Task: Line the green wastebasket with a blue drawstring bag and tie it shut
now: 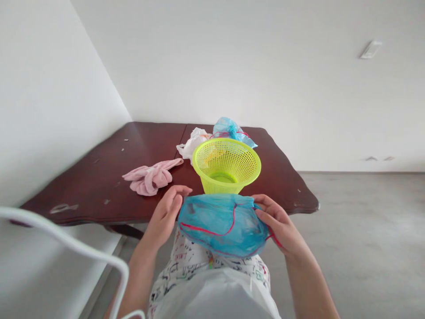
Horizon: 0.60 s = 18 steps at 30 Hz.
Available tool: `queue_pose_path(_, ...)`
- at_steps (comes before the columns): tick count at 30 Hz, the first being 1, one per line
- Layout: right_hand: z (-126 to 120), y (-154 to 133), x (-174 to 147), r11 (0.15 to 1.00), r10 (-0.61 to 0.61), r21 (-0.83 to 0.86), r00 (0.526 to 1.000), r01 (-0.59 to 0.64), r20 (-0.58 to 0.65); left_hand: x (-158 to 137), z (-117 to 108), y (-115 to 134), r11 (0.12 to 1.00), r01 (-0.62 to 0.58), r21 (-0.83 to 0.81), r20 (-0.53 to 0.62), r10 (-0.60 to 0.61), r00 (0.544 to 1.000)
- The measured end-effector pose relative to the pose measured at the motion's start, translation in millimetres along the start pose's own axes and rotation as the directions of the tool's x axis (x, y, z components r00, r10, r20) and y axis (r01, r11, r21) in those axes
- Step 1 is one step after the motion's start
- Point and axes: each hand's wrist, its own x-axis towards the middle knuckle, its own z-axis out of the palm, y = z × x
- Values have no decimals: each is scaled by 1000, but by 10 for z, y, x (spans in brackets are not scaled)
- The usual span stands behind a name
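Observation:
A translucent blue plastic drawstring bag with a red cord is held sideways in front of my lap, just off the near table edge. My right hand is closed on its right end, thumb in front and fingers behind, with red cord hanging by the palm. At the bag's left end is my left hand, its thumb and curved fingers apart; whether it touches the plastic is hard to tell. Directly beyond the bag stands a lime-green perforated plastic basket, with nothing visible on its bottom.
The dark reddish-brown table meets the walls at the back and left. On it lie a crumpled pink cloth, a white plastic bag and another blue bag. A white cable or tube crosses the lower left.

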Motion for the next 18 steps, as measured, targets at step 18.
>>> queue_pose_path(18, 45, -686, -142, 365, -234, -885, 949, 289, 213, 230, 61, 708, 968, -113, 223, 372, 23, 928)
